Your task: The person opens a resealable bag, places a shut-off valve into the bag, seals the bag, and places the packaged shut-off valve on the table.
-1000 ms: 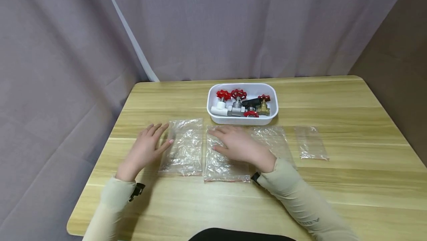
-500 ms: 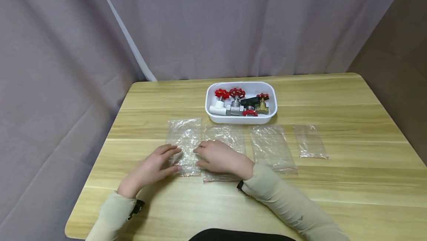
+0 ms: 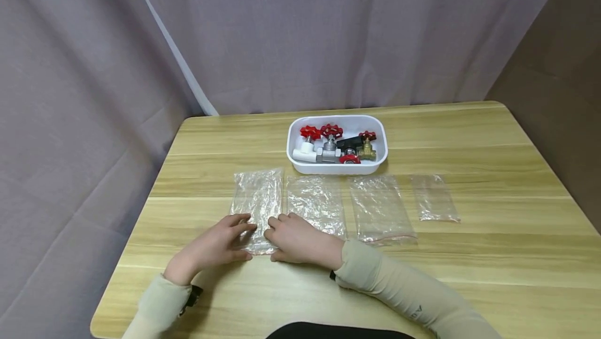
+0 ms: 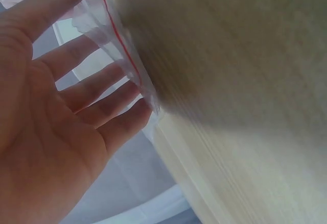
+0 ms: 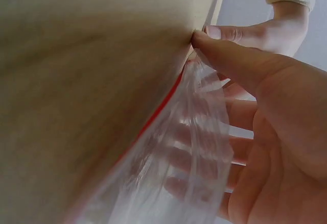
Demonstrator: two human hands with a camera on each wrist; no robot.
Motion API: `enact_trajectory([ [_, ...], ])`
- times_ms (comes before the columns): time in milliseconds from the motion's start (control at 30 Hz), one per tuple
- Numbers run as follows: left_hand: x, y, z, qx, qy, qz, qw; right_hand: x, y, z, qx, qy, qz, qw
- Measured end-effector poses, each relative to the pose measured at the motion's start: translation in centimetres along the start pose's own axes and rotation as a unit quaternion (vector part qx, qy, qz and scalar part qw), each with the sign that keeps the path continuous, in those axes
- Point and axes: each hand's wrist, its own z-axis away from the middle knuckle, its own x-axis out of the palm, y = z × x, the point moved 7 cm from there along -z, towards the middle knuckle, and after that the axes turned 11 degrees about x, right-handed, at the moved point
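Note:
Four-sided clear zip bags lie in a row on the wooden table. My left hand (image 3: 211,247) rests at the lower left of the leftmost zip bag (image 3: 258,193), its fingers loosely extended and touching the plastic. In the left wrist view the fingertips lie along the red zip strip (image 4: 120,38). My right hand (image 3: 300,240) is at that bag's lower right corner, over the near part of the second zip bag (image 3: 316,201). The right wrist view has its thumb at a bag's edge, with fingers showing through plastic (image 5: 189,132). Neither hand is plainly pinching.
A white tray (image 3: 338,170) behind the bags holds several valves with red handwheels (image 3: 331,130) and a black part. Right of the hands lie a third zip bag (image 3: 382,206) and a smaller zip bag (image 3: 434,198). Grey curtains (image 3: 291,36) hang behind the table.
Both hands have come toward the person, the right hand also leftward off the second bag's middle, to the leftmost bag's near edge. That bag has shifted slightly nearer the person.

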Motion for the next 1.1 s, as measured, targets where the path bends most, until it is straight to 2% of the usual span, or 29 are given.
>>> enact_trajectory([
  [267, -0.3, 0.2, 0.1, 0.006, 0.0, 0.01, 0.9999, -0.6, -0.5, 0.3, -0.01, 0.006, 0.005, 1.0],
  [500, -1.2, 0.8, -0.5, 0.032, 0.009, 0.001, 0.9994, -2.0, 0.0, 0.3, 0.003, 0.024, -0.05, 0.998],
  [633, -3.2, 1.6, -1.5, 0.042, 0.03, -0.025, 0.9984, -3.8, 0.9, 0.0, 0.014, 0.051, -0.071, 0.996],
  [800, -7.0, 2.7, -3.1, 0.064, 0.083, -0.059, 0.9928, -6.7, 2.2, -0.6, 0.022, 0.107, -0.075, 0.991],
  [900, -9.1, 3.1, -3.7, 0.077, 0.114, -0.061, 0.9887, -8.4, 2.8, -0.8, 0.03, 0.142, -0.081, 0.986],
  [1100, -11.7, 3.4, -4.7, 0.076, 0.131, -0.063, 0.9865, -11.2, 4.1, -0.6, 0.057, 0.208, -0.109, 0.97],
])
